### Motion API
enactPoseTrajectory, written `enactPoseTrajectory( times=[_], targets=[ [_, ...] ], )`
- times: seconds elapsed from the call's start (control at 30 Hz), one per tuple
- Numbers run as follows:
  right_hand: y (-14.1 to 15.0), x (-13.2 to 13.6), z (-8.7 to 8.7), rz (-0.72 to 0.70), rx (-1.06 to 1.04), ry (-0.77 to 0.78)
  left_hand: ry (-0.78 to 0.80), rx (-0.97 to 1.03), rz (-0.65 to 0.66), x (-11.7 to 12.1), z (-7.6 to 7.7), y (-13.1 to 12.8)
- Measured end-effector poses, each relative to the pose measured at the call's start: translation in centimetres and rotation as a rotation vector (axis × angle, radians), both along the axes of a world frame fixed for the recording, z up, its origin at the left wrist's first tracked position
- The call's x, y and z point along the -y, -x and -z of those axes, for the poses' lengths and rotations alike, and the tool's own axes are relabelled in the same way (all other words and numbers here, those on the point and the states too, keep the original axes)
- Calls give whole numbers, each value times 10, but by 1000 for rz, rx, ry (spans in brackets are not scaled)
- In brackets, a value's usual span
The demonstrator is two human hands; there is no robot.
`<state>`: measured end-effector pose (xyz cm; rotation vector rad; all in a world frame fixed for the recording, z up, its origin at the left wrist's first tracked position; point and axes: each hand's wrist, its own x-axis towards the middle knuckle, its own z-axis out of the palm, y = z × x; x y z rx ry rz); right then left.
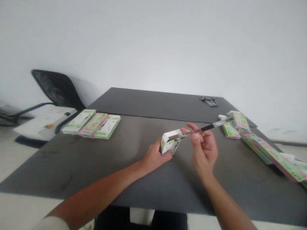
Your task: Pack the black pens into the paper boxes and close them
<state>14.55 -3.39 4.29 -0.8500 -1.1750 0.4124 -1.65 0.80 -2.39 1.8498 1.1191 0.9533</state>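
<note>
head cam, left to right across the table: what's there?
Office chair → three boxes side by side → left hand holding open box → right hand holding pen → row of boxes.

The print on the small box (169, 142) is too small to read, and the left hand (153, 156) covers its lower part. The row of flat boxes (275, 153) is cut by the right edge. The dark items (209, 101) on the far table are too small to identify.

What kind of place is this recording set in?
Probably a plain office or small packing room. A dark table stands by a bare white wall, with a black chair beside it. Boxes lie in rows, and the hands put a pen into an open box.
</note>
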Motion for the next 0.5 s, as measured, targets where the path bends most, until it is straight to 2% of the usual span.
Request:
enactPoseTrajectory(
  times=[0.13, 0.37, 0.5],
  targets=[
    [-1, 3, 1, 40, 103, 47, -2, -26, -23, 0, 0, 0],
    [1, -1, 2, 38, 16, 5, 4, -61, 17, 3, -4, 0],
    [-1, 1, 3, 38, 113, 60, 0, -71, 32, 3, -3, 1]
  ],
)
